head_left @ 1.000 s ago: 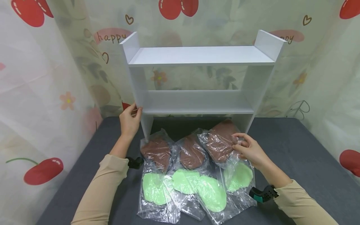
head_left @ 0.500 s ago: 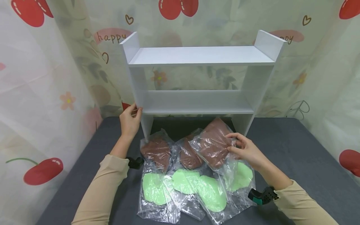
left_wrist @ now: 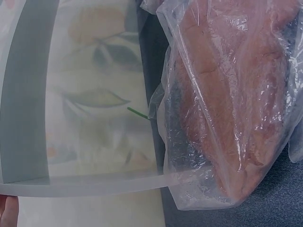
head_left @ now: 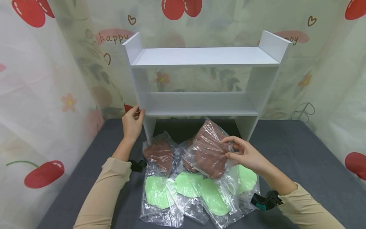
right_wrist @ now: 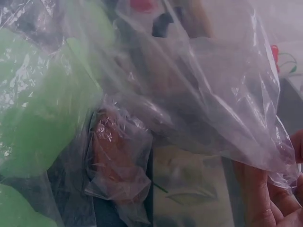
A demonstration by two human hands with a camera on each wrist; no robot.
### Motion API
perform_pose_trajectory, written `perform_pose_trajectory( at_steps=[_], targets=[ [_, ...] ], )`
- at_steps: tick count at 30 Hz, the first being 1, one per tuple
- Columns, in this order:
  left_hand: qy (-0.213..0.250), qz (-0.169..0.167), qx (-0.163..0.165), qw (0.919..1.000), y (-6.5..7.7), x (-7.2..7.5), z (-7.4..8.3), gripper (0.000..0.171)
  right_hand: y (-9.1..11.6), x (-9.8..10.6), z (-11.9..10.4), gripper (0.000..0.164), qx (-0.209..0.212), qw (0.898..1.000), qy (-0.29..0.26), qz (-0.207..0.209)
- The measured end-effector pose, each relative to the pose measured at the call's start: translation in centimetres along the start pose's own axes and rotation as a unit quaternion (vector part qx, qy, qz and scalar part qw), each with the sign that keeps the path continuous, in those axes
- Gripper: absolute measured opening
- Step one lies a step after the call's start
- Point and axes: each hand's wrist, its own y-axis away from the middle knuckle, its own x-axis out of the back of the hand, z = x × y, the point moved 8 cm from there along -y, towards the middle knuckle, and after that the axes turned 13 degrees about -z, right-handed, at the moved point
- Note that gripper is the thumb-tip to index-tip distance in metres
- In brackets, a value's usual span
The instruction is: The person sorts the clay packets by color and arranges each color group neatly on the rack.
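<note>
The left hand (head_left: pixel 132 125) pinches the left upright of the white shelf (head_left: pixel 204 56) near its lower board, thumb and fingers bent at the panel's edge. The right hand (head_left: pixel 248 155) grips a raised clear bag with brown contents (head_left: pixel 210 149) by its right edge between thumb and fingers; the bag tilts in front of the shelf's bottom opening. It partly hides a second brown-filled bag (head_left: pixel 188 166) at the shelf's foot, and a third brown-filled bag (head_left: pixel 159 155) lies at the foot of the shelf's left upright. Farther out in front of the shelf, overlapping clear bags with pale green contents (head_left: pixel 156 192) lie on the dark surface (head_left: pixel 300 152). Patterned cloth (head_left: pixel 206 31) hangs behind the shelf.
</note>
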Motion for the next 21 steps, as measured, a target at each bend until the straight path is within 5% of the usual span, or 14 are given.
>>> perform_pose_trajectory(
  at_steps=[21],
  targets=[
    [-0.009, 0.009, -0.012, 0.9998, 0.1, -0.1, -0.1, 0.031, -0.9, -0.7, -5.6, 0.035, 0.087, 0.993, 0.075, -0.023]
  ],
)
